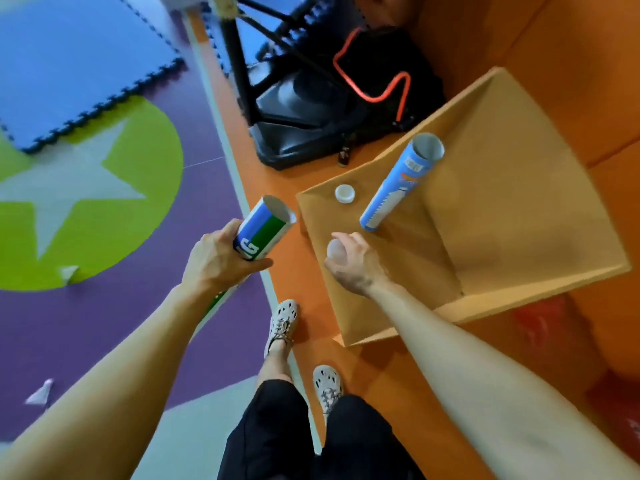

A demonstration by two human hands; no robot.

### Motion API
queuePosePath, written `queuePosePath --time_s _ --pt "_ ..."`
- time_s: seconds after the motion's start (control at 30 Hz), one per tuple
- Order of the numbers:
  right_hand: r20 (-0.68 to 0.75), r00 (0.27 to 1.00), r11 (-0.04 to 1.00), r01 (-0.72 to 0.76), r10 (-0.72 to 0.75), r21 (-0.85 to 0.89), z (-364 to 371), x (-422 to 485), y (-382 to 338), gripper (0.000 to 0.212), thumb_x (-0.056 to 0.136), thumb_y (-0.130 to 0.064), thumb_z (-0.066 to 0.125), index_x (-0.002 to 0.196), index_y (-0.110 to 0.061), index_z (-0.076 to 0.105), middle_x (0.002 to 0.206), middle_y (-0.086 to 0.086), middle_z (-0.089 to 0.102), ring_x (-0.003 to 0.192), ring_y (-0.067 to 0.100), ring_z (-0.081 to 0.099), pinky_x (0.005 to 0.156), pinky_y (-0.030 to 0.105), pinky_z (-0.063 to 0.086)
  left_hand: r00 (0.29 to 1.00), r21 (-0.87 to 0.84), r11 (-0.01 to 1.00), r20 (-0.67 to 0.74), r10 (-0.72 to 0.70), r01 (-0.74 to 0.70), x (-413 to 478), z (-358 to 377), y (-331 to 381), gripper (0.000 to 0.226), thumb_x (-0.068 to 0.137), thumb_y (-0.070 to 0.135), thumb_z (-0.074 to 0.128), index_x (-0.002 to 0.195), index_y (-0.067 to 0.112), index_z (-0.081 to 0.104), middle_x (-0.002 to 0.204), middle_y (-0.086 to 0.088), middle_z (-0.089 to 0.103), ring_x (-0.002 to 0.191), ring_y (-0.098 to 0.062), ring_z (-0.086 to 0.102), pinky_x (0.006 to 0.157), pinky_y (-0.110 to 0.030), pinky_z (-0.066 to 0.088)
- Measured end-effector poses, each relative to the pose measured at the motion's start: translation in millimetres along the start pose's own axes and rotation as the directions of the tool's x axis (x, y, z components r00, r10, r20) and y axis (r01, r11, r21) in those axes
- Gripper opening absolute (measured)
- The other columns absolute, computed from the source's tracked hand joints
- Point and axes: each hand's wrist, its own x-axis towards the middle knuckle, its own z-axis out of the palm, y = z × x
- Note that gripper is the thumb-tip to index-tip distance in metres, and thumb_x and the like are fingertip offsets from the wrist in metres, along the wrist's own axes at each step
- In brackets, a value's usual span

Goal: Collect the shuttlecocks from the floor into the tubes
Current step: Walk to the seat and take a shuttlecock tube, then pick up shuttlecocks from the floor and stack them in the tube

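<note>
My left hand (216, 259) grips a blue, green and white tube (265, 228) with its open mouth pointing up and away. My right hand (353, 263) holds a white tube cap (336, 251) just over the near corner of a tan padded block (519, 209). A second, light blue tube (401, 183) lies on that block, open end at the far side. Another white cap (345, 194) rests on the block to the left of it. Two shuttlecocks lie on the floor at left, one (69, 273) on the green circle's edge, one (41, 393) on the purple floor.
A black weighted stand base (298, 109) with a black bag and orange cord (377, 81) sits beyond the block on the orange floor. Blue foam mats (69, 64) cover the far left. My feet in pale shoes (282, 323) stand at the orange strip's edge.
</note>
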Motion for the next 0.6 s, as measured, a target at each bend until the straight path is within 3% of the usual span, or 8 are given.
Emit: queuePosePath --time_s 0.1,0.2,0.27,0.43,0.6 --pt "0.037 0.991 0.989 0.130 -0.127 -0.076 9.3 -16.8 -34.3 0.064 0.087 -0.057 0.045 0.145 -0.031 0.055 0.139 -0.001 0.053 0.126 0.028 0.056 0.107 0.048 0.047 0.989 -0.064 0.990 -0.072 -0.126 0.122 -54.0 -22.2 -21.3 0.065 0.064 0.065 0.095 0.105 0.033 0.056 0.082 0.010 0.070 0.082 -0.026 0.068 0.071 -0.041 0.055" --pt "0.085 0.970 0.960 0.237 -0.227 -0.150 35.6 -24.8 -63.3 0.042 0.094 -0.055 0.042 0.121 -0.034 0.067 0.116 -0.002 0.061 0.110 0.027 0.063 0.095 0.044 0.052 0.957 -0.140 0.958 -0.119 -0.266 0.249 -109.8 -43.2 -53.3 0.063 0.064 0.068 0.092 0.106 0.035 0.057 0.083 0.013 0.072 0.084 -0.022 0.069 0.075 -0.042 0.057" --pt "0.126 0.954 0.933 0.295 -0.273 -0.207 62.1 -31.1 -87.7 0.039 0.097 -0.057 0.042 0.110 -0.033 0.069 0.107 -0.004 0.061 0.100 0.025 0.063 0.087 0.040 0.050 0.920 -0.188 0.925 -0.154 -0.360 0.330 -148.0 -55.1 -79.0 0.064 0.064 0.066 0.094 0.108 0.037 0.058 0.085 0.013 0.073 0.086 -0.021 0.071 0.078 -0.043 0.059" --pt "0.246 0.894 0.848 0.437 -0.374 -0.300 133.9 -49.9 -143.1 0.041 0.092 -0.065 0.047 0.098 -0.032 0.070 0.099 -0.008 0.062 0.095 0.021 0.063 0.084 0.037 0.051 0.813 -0.292 0.825 -0.198 -0.547 0.484 -238.4 -71.9 -151.8 0.066 0.064 0.069 0.094 0.110 0.036 0.059 0.088 0.014 0.075 0.086 -0.016 0.073 0.080 -0.044 0.063" --pt "0.334 0.851 0.782 0.512 -0.406 -0.354 204.5 -79.3 -192.0 0.039 0.098 -0.054 0.049 0.111 -0.025 0.072 0.109 -0.002 0.067 0.102 0.025 0.065 0.088 0.037 0.053 0.739 -0.349 0.753 -0.202 -0.642 0.558 -304.5 -76.7 -217.5 0.065 0.065 0.068 0.095 0.110 0.035 0.061 0.086 0.013 0.075 0.085 -0.014 0.073 0.080 -0.041 0.062"
